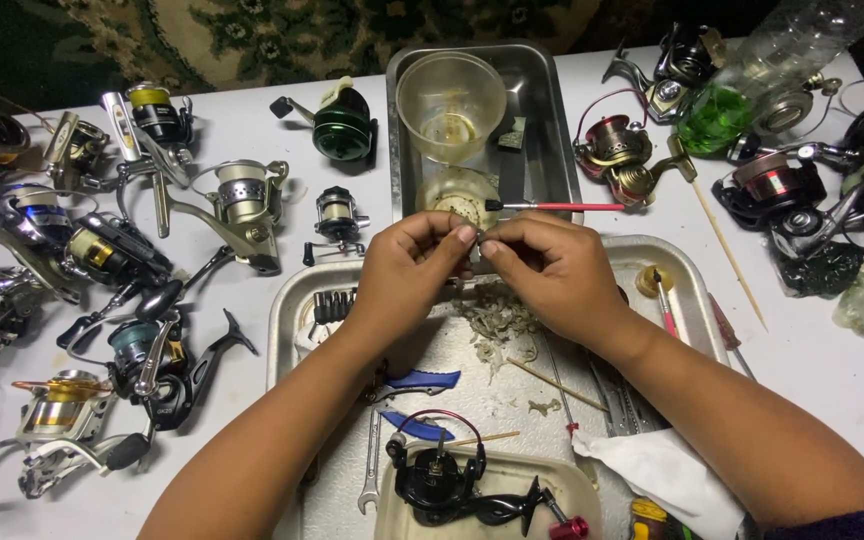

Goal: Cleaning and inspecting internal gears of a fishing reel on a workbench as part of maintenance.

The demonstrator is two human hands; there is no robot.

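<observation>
The left hand (407,268) and the right hand (542,270) meet above the far edge of a large metal tray (287,330), thumbs and fingertips pinched together on a small part that is too hidden between them to identify. Just beyond the fingertips, a red-handled brush (562,207) lies across the rim of a smaller steel pan (542,110), which holds a clear plastic cup (450,105). Below the hands, on the large tray, lie pale shavings (497,320), blue reel parts (422,380), a wrench (370,470) and a white cloth (667,470). A black spinning reel (447,485) with a red knob sits in a cream dish near the person. On the white counter (242,120), many fishing reels (242,200) spread to the left; more reels (622,150) and a clear bottle of green liquid (742,90) stand to the right.
</observation>
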